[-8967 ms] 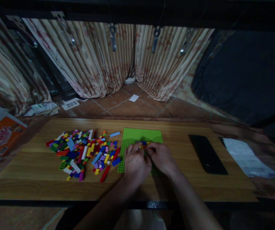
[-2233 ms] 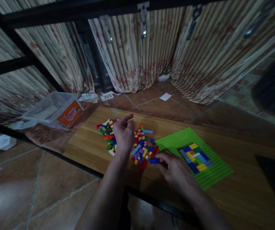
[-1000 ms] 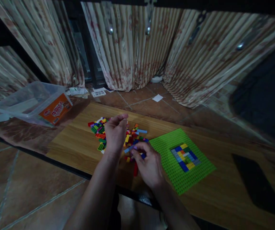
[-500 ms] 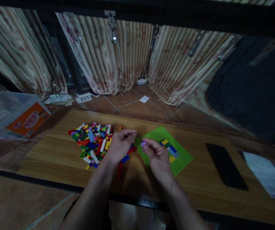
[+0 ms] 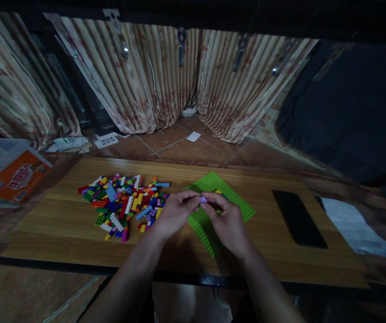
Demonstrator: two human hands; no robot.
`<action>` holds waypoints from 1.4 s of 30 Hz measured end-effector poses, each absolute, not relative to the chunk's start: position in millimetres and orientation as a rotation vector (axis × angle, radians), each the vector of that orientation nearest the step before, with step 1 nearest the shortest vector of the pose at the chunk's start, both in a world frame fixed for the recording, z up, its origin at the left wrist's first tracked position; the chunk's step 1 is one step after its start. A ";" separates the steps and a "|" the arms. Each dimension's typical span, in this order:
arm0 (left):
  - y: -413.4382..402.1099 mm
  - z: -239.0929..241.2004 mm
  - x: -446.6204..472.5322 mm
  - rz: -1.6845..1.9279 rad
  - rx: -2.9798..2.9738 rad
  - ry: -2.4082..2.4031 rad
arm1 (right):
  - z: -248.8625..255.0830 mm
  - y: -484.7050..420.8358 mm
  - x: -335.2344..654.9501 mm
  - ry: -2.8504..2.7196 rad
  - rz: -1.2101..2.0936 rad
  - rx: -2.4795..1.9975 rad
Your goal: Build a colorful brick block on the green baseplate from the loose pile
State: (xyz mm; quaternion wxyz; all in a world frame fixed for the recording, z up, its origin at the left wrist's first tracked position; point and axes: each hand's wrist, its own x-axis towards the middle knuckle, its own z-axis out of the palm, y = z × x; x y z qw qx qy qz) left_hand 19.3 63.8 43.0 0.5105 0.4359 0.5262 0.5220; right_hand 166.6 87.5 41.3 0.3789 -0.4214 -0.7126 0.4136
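Note:
Both hands meet over a green baseplate (image 5: pixel 238 206) that lies on the wooden table (image 5: pixel 61 224). A small purple brick (image 5: pixel 203 199) sits between the fingertips of my left hand (image 5: pixel 176 213) and my right hand (image 5: pixel 226 222), and both pinch it. The hands cover most of the coloured brick patch built on the plate; only a yellow bit (image 5: pixel 217 191) shows. A heap of loose coloured bricks (image 5: pixel 122 204) lies just left of my left hand.
A black phone (image 5: pixel 299 217) lies on the table at the right, with a white paper (image 5: pixel 354 226) beyond it. A clear box with an orange label (image 5: pixel 11 177) stands at the far left. Curtains (image 5: pixel 152 85) hang behind over a tiled floor (image 5: pixel 186 148).
My right hand picked a purple brick from the heap and carried it to the green plate. My left hand came off the heap and joined it; both now pinch the brick.

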 end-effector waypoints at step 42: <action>73.4 29.3 30.6 0.948 1.493 1.577 | 20.8 112.8 224.9 -2.278 0.801 -1.284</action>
